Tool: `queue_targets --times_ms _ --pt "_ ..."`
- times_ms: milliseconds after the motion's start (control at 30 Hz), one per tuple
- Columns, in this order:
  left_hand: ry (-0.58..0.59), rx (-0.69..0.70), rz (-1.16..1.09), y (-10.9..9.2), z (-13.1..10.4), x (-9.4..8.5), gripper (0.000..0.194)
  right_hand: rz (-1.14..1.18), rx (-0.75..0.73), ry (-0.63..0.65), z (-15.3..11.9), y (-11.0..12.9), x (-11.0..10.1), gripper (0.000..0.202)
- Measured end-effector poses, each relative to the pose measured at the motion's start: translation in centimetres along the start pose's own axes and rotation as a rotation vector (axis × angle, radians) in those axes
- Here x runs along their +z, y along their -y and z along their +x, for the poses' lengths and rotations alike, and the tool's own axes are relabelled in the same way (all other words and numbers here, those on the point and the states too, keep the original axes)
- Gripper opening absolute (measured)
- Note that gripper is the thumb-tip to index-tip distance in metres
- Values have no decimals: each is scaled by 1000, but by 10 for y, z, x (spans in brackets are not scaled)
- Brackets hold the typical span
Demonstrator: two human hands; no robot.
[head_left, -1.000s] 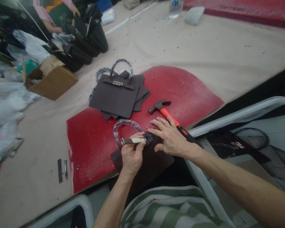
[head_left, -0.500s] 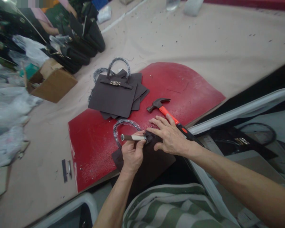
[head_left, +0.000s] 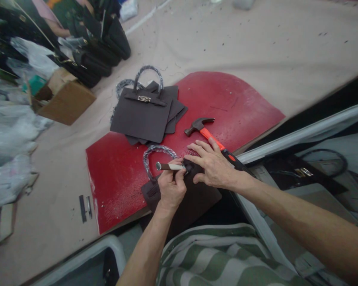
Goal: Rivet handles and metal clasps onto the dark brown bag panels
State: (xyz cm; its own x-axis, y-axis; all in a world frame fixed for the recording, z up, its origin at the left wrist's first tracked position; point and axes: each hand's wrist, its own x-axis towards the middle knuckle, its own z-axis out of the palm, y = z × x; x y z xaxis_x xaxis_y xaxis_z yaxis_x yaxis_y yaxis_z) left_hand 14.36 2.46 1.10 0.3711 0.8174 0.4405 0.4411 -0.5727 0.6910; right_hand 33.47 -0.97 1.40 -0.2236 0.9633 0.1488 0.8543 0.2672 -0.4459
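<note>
My left hand (head_left: 172,186) is closed on a metal punch-like tool (head_left: 168,167) with a pale wrapped section, its tip against a dark brown bag panel (head_left: 193,202). A plastic-wrapped handle (head_left: 147,159) rises from that panel at the edge of the red mat (head_left: 119,174). Spread flat on the panel's upper part, my right hand (head_left: 211,165) has its fingers apart. Just beyond it lies a claw hammer (head_left: 210,135) with an orange and black handle. Behind, a stack of brown bag panels (head_left: 141,115) rests with a metal clasp on top.
An open cardboard box (head_left: 70,103), plastic bags (head_left: 8,127) and black bags (head_left: 116,43) fill the left side, near a seated person's arm. Two small metal strips (head_left: 82,208) lie left of the mat. White tubular frames (head_left: 304,133) stand at right and below.
The camera view has shifted slightly, moving the mat and stack up a little. My left hand and the tool have moved slightly right, with the tool nearer level.
</note>
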Motion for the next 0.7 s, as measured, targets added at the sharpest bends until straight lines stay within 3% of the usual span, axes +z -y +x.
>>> queue_targets --times_ms 400,533,600,700 --pt "26 77 27 -2 1 9 14 6 -22 -6 2 0 0 74" --pt "10 92 -27 1 -1 12 13 29 -37 -42 0 -2 -11 65" --pt "1 87 -46 4 -2 14 14 10 67 -124 -6 -2 -22 53" --pt "-3 54 -77 5 -3 17 15 50 434 -134 -18 -4 -40 31"
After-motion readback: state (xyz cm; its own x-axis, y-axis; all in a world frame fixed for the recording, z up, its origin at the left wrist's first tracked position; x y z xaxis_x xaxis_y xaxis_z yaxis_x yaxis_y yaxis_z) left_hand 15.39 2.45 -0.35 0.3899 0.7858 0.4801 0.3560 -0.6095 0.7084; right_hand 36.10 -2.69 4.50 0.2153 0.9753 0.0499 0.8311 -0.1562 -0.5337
